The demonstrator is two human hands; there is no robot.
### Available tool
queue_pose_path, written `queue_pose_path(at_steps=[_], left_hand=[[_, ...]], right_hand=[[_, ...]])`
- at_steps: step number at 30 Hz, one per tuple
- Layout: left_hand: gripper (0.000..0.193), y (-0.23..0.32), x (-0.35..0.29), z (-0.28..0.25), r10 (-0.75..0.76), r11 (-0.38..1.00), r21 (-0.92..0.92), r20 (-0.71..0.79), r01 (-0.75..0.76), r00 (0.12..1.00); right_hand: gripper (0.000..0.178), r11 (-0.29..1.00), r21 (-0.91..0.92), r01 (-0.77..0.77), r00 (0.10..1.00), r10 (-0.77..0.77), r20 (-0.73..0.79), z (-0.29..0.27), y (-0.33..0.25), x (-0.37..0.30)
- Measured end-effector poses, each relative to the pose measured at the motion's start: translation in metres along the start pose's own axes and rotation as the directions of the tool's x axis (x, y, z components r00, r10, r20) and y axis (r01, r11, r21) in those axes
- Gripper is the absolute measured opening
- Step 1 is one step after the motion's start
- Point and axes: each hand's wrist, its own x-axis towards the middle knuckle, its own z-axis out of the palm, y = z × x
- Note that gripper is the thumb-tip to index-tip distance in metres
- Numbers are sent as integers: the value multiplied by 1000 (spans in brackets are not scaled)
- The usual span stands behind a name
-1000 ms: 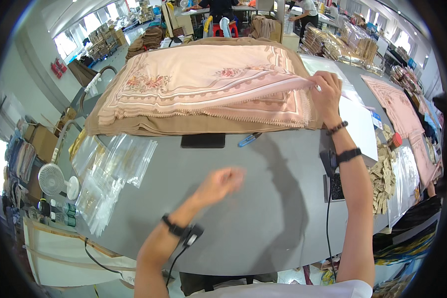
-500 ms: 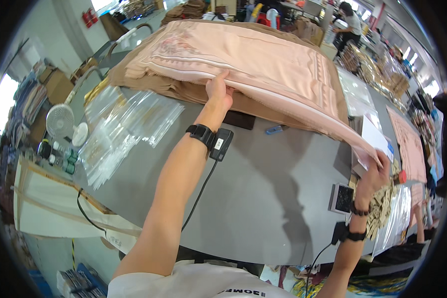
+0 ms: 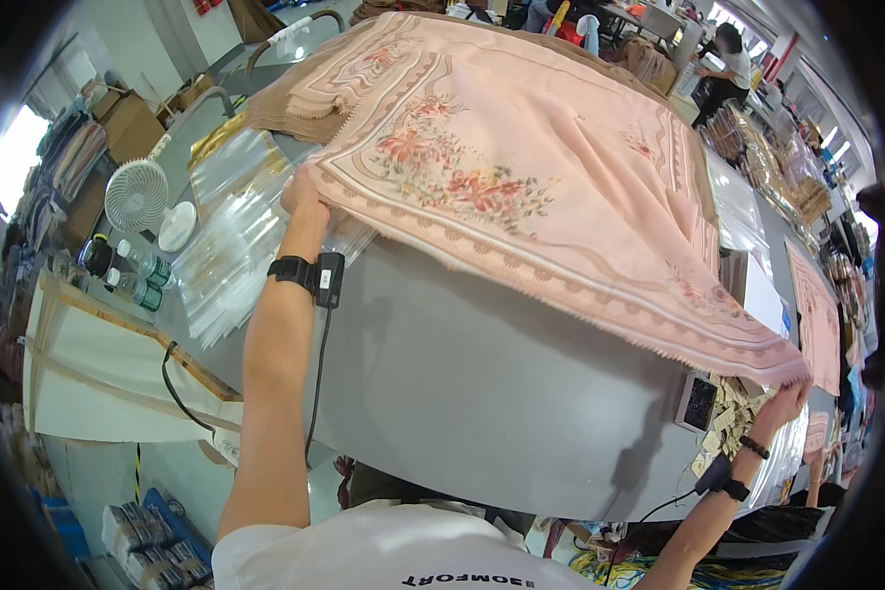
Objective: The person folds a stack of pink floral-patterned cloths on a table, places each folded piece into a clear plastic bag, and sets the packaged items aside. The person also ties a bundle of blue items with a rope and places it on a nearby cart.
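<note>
A pink fringed scarf (image 3: 560,187) with floral corners stretches between my hands, its near edge lifted over the grey table (image 3: 442,374). My left hand (image 3: 305,192) is closed on its near left corner, beside the clear plastic bags. At the right, my right hand (image 3: 785,401) pinches the other near corner, close to the heap of beige tags (image 3: 730,418). The scarf's far part rests on a stack of folded pink scarves (image 3: 315,98) and brown cloth (image 3: 283,110). The scarf hides most of that stack.
Clear plastic bags (image 3: 221,265) are spread at the left, near a white fan (image 3: 138,197) and green-tinted bottles (image 3: 146,264). A small dark ink-pad box (image 3: 698,403) sits by the tags. Cables trail from both wrists. A person (image 3: 730,74) works at the far right.
The scarf has been unfolded toward me, uncovering its floral corner. My left hand has moved left to the corner; my right hand has moved right and nearer, still holding its end.
</note>
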Motion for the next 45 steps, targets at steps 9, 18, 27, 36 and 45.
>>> queue_pose_path(at_steps=[9,18,27,36,45], left_hand=[[30,-3,-144,34,311,695,436,534,-571,786],[12,-50,-300,9,293,573,116,896,-811,335],[33,-81,-272,-54,169,303,443,846,-844,505],[20,-4,-231,-91,-123,342,604,788,-720,603],[22,132,-204,-67,34,-349,368,924,-862,381]], right_hand=[[32,927,64,370,306,-186,934,218,-119,-224],[62,883,176,435,-30,-181,983,301,-170,-296],[26,890,341,302,597,-456,660,230,-226,-245],[22,847,283,449,715,-531,455,113,-248,-200],[26,767,117,630,693,-624,361,44,-264,-192]])
